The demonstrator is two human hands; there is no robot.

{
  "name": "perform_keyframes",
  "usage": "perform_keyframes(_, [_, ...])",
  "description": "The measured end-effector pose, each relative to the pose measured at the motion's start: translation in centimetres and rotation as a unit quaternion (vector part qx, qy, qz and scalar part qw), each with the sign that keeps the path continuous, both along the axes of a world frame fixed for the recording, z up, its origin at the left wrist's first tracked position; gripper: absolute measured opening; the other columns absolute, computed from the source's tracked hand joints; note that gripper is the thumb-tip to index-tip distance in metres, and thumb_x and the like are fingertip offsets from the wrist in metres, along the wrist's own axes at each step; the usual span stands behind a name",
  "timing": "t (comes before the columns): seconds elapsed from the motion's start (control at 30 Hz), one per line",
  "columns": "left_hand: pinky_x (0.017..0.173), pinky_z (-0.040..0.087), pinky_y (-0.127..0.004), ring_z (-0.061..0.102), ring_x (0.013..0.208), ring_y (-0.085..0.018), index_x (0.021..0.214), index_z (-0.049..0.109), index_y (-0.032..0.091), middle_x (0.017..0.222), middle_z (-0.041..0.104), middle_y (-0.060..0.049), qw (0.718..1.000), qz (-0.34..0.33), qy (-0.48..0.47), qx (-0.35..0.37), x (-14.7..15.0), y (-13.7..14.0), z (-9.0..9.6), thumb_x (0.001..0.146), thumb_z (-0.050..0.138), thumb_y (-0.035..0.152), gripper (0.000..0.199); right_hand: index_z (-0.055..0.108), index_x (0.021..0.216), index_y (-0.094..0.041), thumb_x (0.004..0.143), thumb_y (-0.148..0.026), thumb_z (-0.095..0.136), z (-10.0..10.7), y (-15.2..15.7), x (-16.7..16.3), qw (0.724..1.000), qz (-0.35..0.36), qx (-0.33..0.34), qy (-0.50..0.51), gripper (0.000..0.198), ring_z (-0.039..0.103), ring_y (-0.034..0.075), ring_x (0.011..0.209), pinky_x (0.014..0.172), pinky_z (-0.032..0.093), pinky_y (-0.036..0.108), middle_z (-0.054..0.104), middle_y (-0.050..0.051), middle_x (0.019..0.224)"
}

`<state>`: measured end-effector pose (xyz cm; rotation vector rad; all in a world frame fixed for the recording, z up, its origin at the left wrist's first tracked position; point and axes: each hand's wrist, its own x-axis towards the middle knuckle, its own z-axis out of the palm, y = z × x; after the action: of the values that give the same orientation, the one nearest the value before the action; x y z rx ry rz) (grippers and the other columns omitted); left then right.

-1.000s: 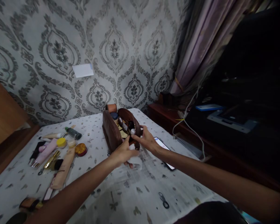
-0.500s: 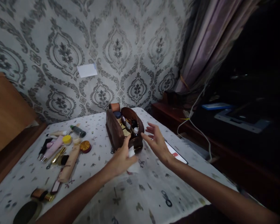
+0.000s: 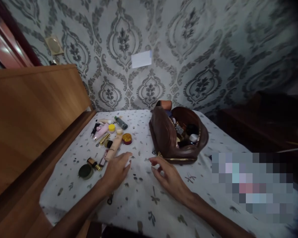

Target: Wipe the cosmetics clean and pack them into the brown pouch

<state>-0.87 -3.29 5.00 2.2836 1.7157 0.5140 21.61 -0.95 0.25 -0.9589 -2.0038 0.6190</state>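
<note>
My left hand [image 3: 117,170] is over the table beside a peach tube [image 3: 114,147]. Its fingers are apart and hold nothing visible. My right hand [image 3: 171,178], fingers spread and slightly curled, is just in front of a brown toiletry bag [image 3: 163,130] and holds nothing. The bag stands unzipped, with a white-capped bottle [image 3: 194,138] and other small items inside, partly hidden. Left of the bag lie a red-and-gold jar [image 3: 126,138], a yellow-lidded jar [image 3: 111,128], a green-capped bottle [image 3: 121,122], a dark round container [image 3: 85,171] and a gold-capped small bottle [image 3: 94,163].
A patterned white cloth [image 3: 141,205] covers the table. A wooden panel [image 3: 37,115] rises along the left side. Behind is a patterned wall [image 3: 151,36] with a white card [image 3: 141,59] on it. The right side is dark and partly pixelated.
The view has turned left and the bag appears nearer. My left hand has come away from the bag, and the white crumpled tissue it held is out of sight. Both hands are lower now.
</note>
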Motion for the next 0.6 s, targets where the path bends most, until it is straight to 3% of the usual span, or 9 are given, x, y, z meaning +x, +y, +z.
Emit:
perform_keyframes(0.1, [0.084,0.053,-0.041,0.055,0.116,-0.031,0.128,0.053,0.016,0.121,0.061,-0.014,0.979,0.097,0.175,0.036,-2.1,-0.2,0.2,0.093,0.044,0.015,0.037,0.06,0.106,-0.02,0.087,-0.024,0.049,-0.1,0.9,-2.2,0.996,0.01,-0.083,0.012,0.022,0.066,0.019,0.076,0.063,0.056,0.032,0.068,0.008,0.096])
perform_keyframes(0.2, [0.075,0.055,-0.037,0.054,0.113,-0.032,0.13,0.05,0.013,0.116,0.061,-0.017,0.954,0.147,0.256,0.048,-3.1,0.3,0.0,0.095,0.042,0.018,0.036,0.061,0.104,-0.019,0.083,-0.026,0.05,-0.6,1.6,-4.4,0.986,0.024,-0.155,0.052,0.024,0.067,0.021,0.085,0.064,0.054,0.032,0.069,0.009,0.1])
perform_keyframes(0.4, [0.072,0.057,-0.037,0.057,0.106,-0.03,0.13,0.046,0.013,0.113,0.06,-0.016,0.94,0.162,0.298,0.032,-4.2,1.7,-2.2,0.093,0.044,0.012,0.038,0.062,0.098,-0.019,0.07,-0.032,0.059,-3.0,2.8,-7.8,0.937,0.014,-0.304,0.173,0.031,0.061,0.021,0.085,0.055,0.052,0.026,0.062,0.007,0.095])
perform_keyframes(0.6, [0.069,0.057,-0.038,0.055,0.111,-0.032,0.127,0.05,0.015,0.12,0.056,-0.016,0.941,0.166,0.291,0.045,-4.5,2.1,-1.8,0.088,0.04,0.003,0.042,0.062,0.097,-0.019,0.066,-0.032,0.063,-4.0,3.3,-8.5,0.912,0.009,-0.334,0.239,0.033,0.057,0.017,0.079,0.052,0.05,0.024,0.057,0.004,0.09])
